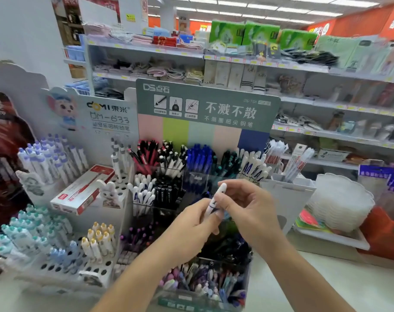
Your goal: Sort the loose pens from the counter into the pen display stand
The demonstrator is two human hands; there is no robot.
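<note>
A white pen with blue print (216,197) is held up over the middle of the tiered pen display stand (205,109). My left hand (191,228) pinches its lower end and my right hand (247,206) grips its upper part, its white cap sticking out above my fingers. The stand's clear compartments hold red, black-and-white, blue, dark green and white pens in the back row. White and black pens fill the row below. A front bin (205,287) holds several mixed pens.
A white peg rack (56,266) of teal, blue and yellow-capped pens stands at the left, with a red-and-white pen box (83,190) lying on it. White containers (340,199) and a tray sit at the right. Store shelves (236,59) run behind.
</note>
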